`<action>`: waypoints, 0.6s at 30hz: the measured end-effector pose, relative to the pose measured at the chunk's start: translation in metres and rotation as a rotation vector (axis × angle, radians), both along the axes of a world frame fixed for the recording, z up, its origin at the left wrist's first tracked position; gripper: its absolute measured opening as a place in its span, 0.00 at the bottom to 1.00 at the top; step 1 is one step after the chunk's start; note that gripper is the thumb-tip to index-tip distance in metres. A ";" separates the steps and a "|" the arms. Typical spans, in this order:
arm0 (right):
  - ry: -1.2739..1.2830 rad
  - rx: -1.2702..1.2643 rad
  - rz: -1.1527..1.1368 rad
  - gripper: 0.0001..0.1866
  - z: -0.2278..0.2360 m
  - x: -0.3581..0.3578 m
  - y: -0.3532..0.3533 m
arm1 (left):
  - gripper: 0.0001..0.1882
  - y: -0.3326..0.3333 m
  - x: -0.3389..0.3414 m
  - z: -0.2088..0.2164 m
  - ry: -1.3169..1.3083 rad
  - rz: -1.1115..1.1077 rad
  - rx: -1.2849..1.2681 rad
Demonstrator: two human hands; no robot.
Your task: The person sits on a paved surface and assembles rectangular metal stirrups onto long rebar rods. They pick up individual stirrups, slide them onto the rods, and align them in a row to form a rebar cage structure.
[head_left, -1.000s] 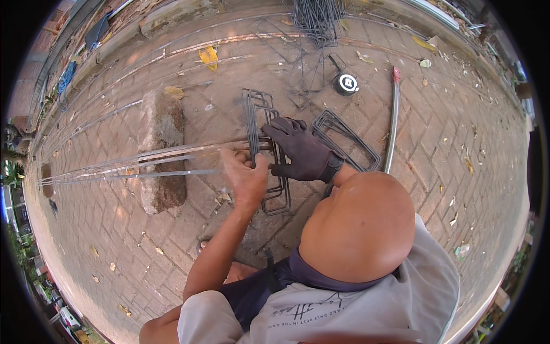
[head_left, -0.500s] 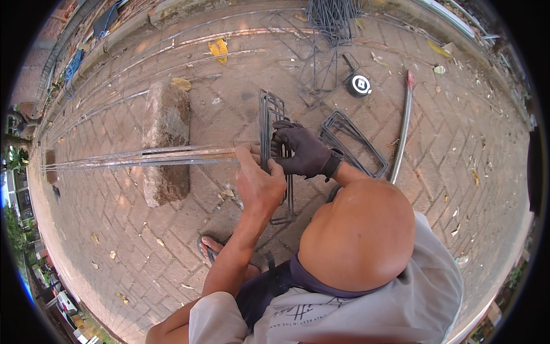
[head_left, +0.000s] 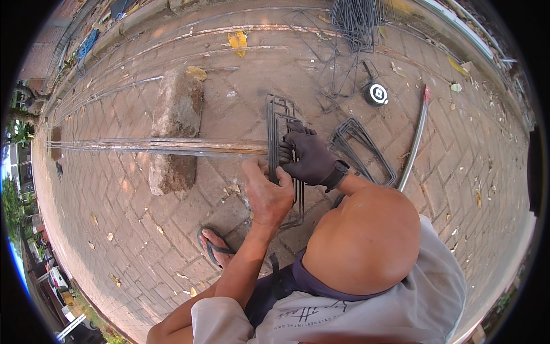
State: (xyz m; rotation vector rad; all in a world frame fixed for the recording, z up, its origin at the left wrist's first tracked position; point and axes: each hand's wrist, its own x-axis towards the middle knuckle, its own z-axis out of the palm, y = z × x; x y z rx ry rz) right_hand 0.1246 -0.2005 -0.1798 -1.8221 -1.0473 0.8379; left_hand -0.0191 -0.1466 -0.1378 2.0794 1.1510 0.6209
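Clasped in bare left hand point(head_left: 268, 195) and dark-gloved right hand point(head_left: 313, 159): dark rectangular bent-metal frames point(head_left: 272, 129), stacked. Left of grip: long grey-brown metal rods point(head_left: 229, 147), running to frames; whether enclosed, unclear.

The bent frames point(head_left: 272, 135) at the centre are dull-looking metal, the glove point(head_left: 315, 157) near them matt cloth, the long rods point(head_left: 229, 147) toward nine o'clock rust-streaked metal, the block point(head_left: 177, 109) toward ten rough, grainy stone, and the bar point(head_left: 417, 140) between two and three shiny, smooth metal.
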 end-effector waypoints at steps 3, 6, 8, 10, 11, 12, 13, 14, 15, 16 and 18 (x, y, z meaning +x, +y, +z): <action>0.028 0.034 -0.006 0.17 0.001 0.001 0.004 | 0.22 0.005 -0.002 0.011 0.114 -0.039 -0.025; 0.060 -0.017 -0.024 0.17 0.007 0.001 0.006 | 0.23 0.008 -0.005 0.016 0.167 -0.079 -0.043; 0.042 -0.053 0.006 0.19 0.013 0.002 0.006 | 0.23 0.003 -0.007 0.015 0.122 -0.101 0.016; -0.008 -0.032 0.013 0.20 0.017 0.004 0.007 | 0.23 -0.002 -0.007 0.011 0.003 -0.065 -0.021; -0.046 0.005 0.008 0.20 0.018 0.005 0.007 | 0.24 -0.005 -0.007 0.008 -0.030 -0.024 -0.122; -0.080 0.041 0.016 0.20 0.019 0.007 0.008 | 0.24 -0.008 -0.012 0.008 -0.193 -0.001 -0.330; -0.043 -0.009 0.031 0.20 0.018 0.008 0.008 | 0.24 -0.011 -0.019 0.008 -0.323 0.045 -0.620; -0.002 -0.054 0.062 0.20 0.017 0.009 0.009 | 0.24 -0.015 -0.024 0.008 -0.525 0.065 -0.885; 0.037 -0.094 0.087 0.20 0.015 0.011 0.009 | 0.24 -0.019 -0.030 0.008 -0.480 0.099 -0.979; 0.033 -0.065 0.084 0.20 0.013 0.011 0.010 | 0.23 -0.026 -0.037 0.008 -0.506 0.103 -1.048; 0.018 0.014 0.063 0.20 0.007 0.012 0.012 | 0.22 -0.039 -0.048 0.007 -0.492 0.119 -1.100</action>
